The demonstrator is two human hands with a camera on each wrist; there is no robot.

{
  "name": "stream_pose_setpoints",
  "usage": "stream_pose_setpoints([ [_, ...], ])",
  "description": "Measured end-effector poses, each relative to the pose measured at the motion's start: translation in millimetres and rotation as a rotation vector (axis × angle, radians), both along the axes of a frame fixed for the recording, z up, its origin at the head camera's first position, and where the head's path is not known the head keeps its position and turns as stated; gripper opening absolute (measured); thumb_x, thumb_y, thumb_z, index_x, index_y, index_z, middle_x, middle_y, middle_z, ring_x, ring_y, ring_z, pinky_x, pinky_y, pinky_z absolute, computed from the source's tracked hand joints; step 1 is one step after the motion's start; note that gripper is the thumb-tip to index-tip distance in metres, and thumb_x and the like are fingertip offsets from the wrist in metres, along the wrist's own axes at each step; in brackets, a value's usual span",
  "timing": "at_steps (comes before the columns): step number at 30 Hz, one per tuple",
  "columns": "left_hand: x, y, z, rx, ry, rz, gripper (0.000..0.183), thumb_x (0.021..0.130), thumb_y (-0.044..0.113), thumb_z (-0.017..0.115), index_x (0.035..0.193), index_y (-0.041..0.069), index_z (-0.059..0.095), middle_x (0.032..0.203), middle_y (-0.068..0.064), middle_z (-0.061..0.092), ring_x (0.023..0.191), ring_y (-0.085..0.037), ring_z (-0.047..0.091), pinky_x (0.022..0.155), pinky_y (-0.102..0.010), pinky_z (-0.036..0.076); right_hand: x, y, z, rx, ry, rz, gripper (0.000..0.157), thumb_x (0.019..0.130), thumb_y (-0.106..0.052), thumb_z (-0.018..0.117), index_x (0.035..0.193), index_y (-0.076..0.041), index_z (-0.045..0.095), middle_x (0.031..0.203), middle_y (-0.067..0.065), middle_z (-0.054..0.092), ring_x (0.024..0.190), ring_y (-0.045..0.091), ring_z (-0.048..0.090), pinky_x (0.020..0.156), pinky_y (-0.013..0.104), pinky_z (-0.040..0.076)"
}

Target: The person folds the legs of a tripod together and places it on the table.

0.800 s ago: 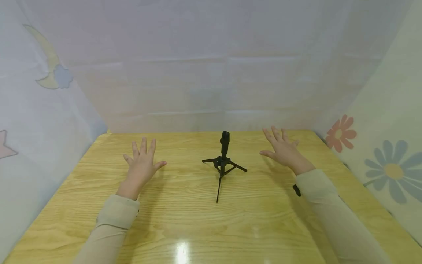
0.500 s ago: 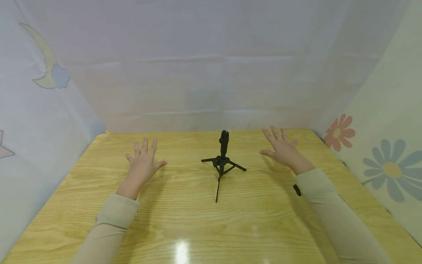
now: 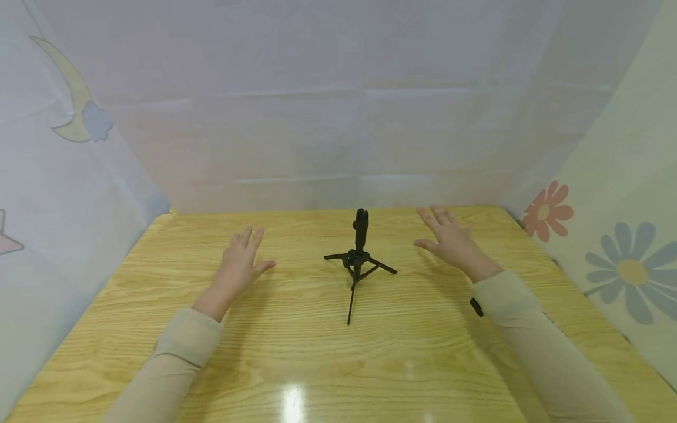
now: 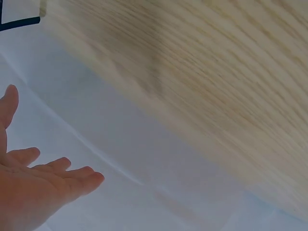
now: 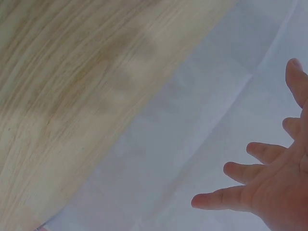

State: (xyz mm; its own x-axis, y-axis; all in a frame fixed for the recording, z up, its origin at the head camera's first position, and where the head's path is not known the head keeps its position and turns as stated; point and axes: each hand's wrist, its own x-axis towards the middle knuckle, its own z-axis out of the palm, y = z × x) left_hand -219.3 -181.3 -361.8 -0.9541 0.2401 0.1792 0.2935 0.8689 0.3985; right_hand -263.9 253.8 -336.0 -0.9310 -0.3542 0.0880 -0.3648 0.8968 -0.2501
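A small black tripod (image 3: 359,257) stands upright on the wooden table (image 3: 296,352), its three legs spread and a clamp-like head on top. To its left hovers my left hand (image 3: 236,267), fingers extended and thumb pointing toward the tripod, touching nothing. On the other side my right hand (image 3: 452,244) is held above the table with fingers spread, also holding nothing. In the left wrist view the left hand (image 4: 43,187) shows its palm side, and a dark leg tip of the tripod (image 4: 19,23) enters the top corner. The right wrist view shows the right hand (image 5: 269,183) with fingers apart.
A small black object (image 3: 476,306) shows beside the right sleeve, its kind unclear. Pale cloth (image 3: 296,147) hangs behind the table's far edge. Side cloths carry a moon print (image 3: 79,100) on the left and flower prints (image 3: 632,271) on the right.
My left hand has shifted right, closer to the tripod, and its fingers have drawn nearer together. My right hand has moved very slightly left. The tripod stays in place.
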Motion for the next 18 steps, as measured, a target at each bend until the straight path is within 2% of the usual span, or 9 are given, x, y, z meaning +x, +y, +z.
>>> stream_pose_setpoints([
  [3,-1.4,5,-2.9,0.05,0.005,-0.032,0.076,0.093,0.021,0.067,0.15,-0.006,0.024,0.152,-0.035,0.018,0.137,-0.057,0.014,0.106,-0.069,0.02,0.8,-3,-2.9,-0.053,-0.018,0.01,0.076,0.099,-0.031,0.059,0.155,-0.005,0.016,0.155,0.032,0.009,0.139,0.056,0.007,0.095,0.082,0.014],
  [8,-5.4,15,-5.1,0.155,-0.055,-0.076,0.073,0.093,0.017,0.067,0.15,-0.004,0.027,0.152,-0.03,0.023,0.139,-0.049,0.021,0.11,-0.062,0.023,1.9,-7,-8.2,-0.155,-0.019,0.049,0.074,0.098,-0.026,0.061,0.154,-0.001,0.02,0.154,0.034,0.013,0.138,0.054,0.013,0.103,0.073,0.02],
  [18,-9.2,37,-8.3,0.305,-0.147,-0.135,0.065,0.094,0.01,0.065,0.149,-0.002,0.033,0.151,-0.023,0.034,0.138,-0.041,0.031,0.111,-0.055,0.028,6.5,-13,-13.8,-0.267,-0.002,0.098,0.066,0.096,-0.016,0.063,0.15,0.004,0.029,0.149,0.029,0.031,0.137,0.048,0.026,0.108,0.064,0.025],
])
